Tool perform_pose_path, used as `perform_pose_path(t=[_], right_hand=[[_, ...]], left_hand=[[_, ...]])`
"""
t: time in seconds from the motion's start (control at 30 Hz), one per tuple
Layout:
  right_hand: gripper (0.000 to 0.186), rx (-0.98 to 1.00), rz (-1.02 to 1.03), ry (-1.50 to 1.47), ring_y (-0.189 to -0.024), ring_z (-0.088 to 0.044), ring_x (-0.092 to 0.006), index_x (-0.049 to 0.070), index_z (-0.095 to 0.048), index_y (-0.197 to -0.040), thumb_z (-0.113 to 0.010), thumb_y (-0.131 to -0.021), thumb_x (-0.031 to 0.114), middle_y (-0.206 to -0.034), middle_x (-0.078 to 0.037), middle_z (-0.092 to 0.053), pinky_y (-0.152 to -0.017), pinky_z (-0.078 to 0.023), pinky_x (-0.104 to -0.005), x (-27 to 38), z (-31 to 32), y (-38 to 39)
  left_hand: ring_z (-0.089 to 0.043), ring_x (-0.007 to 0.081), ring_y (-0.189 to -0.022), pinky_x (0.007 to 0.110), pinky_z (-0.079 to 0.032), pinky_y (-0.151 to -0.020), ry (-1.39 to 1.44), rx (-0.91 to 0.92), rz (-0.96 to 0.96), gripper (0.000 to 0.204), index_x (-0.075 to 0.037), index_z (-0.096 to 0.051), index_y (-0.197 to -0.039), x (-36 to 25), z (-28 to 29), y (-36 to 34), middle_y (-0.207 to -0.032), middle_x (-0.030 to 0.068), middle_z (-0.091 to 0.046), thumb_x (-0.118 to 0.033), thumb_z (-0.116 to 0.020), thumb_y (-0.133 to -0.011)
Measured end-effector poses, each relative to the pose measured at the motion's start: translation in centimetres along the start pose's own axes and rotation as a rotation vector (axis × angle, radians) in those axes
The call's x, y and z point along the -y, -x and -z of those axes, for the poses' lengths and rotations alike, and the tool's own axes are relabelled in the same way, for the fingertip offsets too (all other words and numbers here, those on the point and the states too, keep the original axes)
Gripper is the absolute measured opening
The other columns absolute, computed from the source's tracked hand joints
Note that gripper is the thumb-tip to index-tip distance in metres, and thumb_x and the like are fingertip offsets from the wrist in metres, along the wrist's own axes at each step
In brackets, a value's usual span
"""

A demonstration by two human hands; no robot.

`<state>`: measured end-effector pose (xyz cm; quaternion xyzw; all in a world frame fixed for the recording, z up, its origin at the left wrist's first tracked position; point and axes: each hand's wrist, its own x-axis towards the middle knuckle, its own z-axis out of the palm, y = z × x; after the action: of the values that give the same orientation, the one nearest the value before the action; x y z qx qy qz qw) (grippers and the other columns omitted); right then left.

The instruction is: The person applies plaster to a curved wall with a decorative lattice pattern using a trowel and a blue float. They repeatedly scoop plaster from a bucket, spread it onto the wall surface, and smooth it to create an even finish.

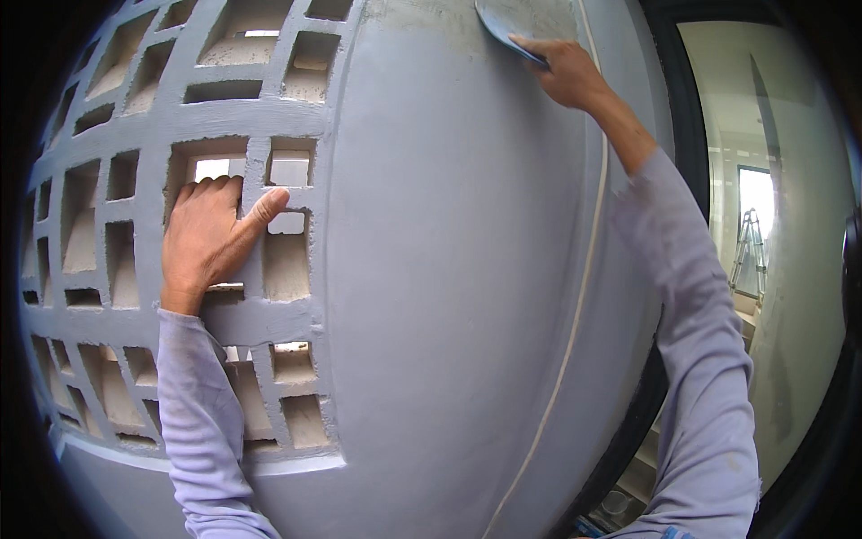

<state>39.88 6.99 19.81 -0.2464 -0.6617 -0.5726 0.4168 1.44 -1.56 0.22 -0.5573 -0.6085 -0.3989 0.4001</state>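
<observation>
My left hand (208, 229) hooks into one opening (214, 168) of one grey lattice (215, 117), fingers curled, thumb spread, while my right hand (570, 76) pinches one rounded bluish tool (503, 34) high on one smooth wall (449, 269), left of one pale strip (588, 269).

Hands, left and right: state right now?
Left hand: fingers bent at the lattice wall, tips hidden; grip can't be told.
Right hand: closed, holding a flat trowel.
</observation>
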Motion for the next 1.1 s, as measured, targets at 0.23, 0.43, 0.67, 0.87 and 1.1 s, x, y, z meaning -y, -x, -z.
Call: perform_pose_path(t=[0.23,0.43,0.67,0.87,1.1], right_hand=[[0.022,-0.291,-0.089,0.020,-0.076,-0.060,-0.0264,0.002,-0.064,-0.106,-0.058,-0.088,0.014,-0.083,-0.016,-0.066,-0.075,-0.046,-0.0360,-6.3,5.4,-2.5],[0.029,-0.208,-0.185,-0.087,-0.106,-0.059,-0.0350,-0.001,-0.064,-0.106,-0.052,-0.082,0.011,-0.108,-0.024,-0.063,-0.090,-0.045,-0.0382,-8.4,1.2,-12.0],[0.026,-0.076,-0.090,0.038,-0.100,-0.062,-0.0346,0.000,-0.066,-0.101,-0.053,-0.082,0.010,-0.100,-0.025,-0.065,-0.085,-0.047,-0.0401,-8.3,2.5,-12.0],[0.024,0.233,-0.107,-0.107,-0.084,-0.058,-0.0300,0.001,-0.065,-0.104,-0.055,-0.085,0.013,-0.090,-0.019,-0.064,-0.077,-0.046,-0.0377,-2.1,5.1,-4.2],[0.024,-0.148,-0.037,-0.078,-0.072,-0.058,-0.0289,0.005,-0.064,-0.108,-0.055,-0.088,0.014,-0.083,-0.017,-0.065,-0.070,-0.046,-0.0354,-2.7,5.2,2.4]], left_hand=[[-0.052,0.0344,-0.098,0.044,-0.038,-0.092,0.014,0.019,0.018,0.080,0.000,-0.062,-0.098,-0.5,-0.6,-0.4,-0.097,0.0188,-0.060,-0.074,-0.035,-0.084],[-0.052,0.0350,-0.096,0.045,-0.040,-0.089,-0.008,0.017,0.019,0.076,-0.001,-0.063,-0.095,-0.9,-0.6,-0.2,-0.098,0.0184,-0.060,-0.072,-0.038,-0.084],[-0.052,0.0349,-0.096,0.046,-0.041,-0.088,0.056,-0.022,0.015,0.081,0.000,-0.063,-0.094,-0.6,-1.4,-0.1,-0.092,0.0186,-0.060,-0.075,-0.035,-0.083],[-0.052,0.0359,-0.094,0.046,-0.040,-0.088,-0.002,-0.029,0.003,0.083,0.002,-0.062,-0.093,-0.5,-0.7,-0.3,-0.092,0.0200,-0.060,-0.076,-0.035,-0.082],[-0.053,0.0342,-0.095,0.044,-0.040,-0.090,0.017,-0.068,-0.012,0.083,0.000,-0.063,-0.091,-0.1,-0.6,-0.3,-0.092,0.0189,-0.061,-0.077,-0.035,-0.081]])
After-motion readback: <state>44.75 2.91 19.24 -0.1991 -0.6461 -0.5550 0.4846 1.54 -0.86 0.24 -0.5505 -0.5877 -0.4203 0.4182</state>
